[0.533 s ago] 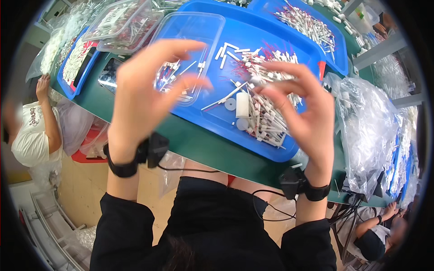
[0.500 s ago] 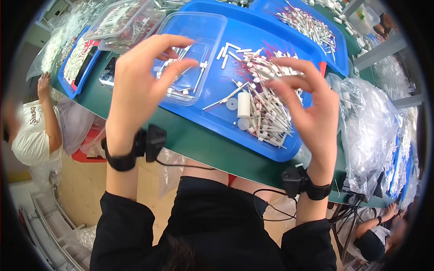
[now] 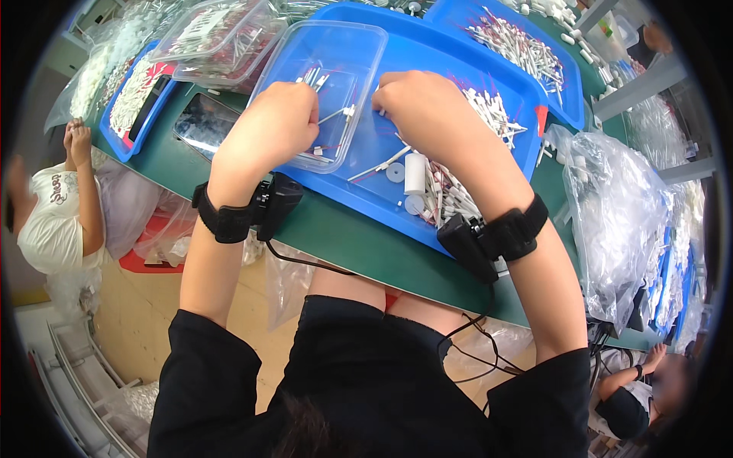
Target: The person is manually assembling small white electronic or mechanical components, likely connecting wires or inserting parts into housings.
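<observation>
So both hands are working low over the parts here. The left hand (image 3: 284, 118) is hovering at the near left side of the clear container (image 3: 343, 46), fingers curled in; its tips are hiding, so I can't tell if it's pinching anything. The right hand (image 3: 418, 103) is hanging over the blue tray (image 3: 427, 55), bent down with its fingers bunched. Something small and white is showing by the tips, but I can't say it's gripped. White stick parts (image 3: 450, 200) are lying heaped in the tray, partly under the right forearm, beside a white cylinder (image 3: 414, 174). Looks like they're handling small pieces one by one; next move is probably calling for a light, precise fingertip grip.
</observation>
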